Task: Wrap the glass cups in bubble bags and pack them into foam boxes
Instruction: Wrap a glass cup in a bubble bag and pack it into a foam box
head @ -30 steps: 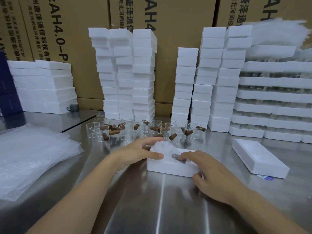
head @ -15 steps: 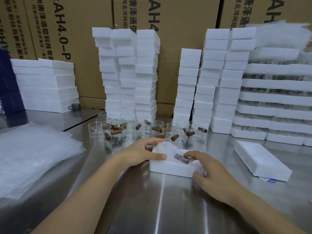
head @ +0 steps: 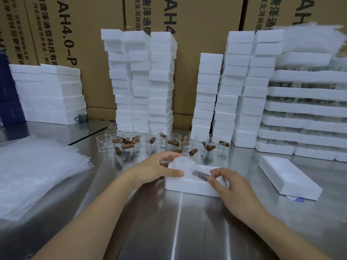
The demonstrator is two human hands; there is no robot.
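Just behind the foam box (head: 187, 186) crowd glass cups (head: 173, 140), then foam stacks (head: 142, 81)

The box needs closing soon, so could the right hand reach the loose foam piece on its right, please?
Probably yes: the foam piece lies just beside the right hand with bare table between, once it lets go of the wrapped cup.

wrapped cup (head: 181, 162): glass hidden by wrap
foam box (head: 187, 186): right end under right hand (head: 231, 186)
bag pile (head: 37, 175): cut by left edge
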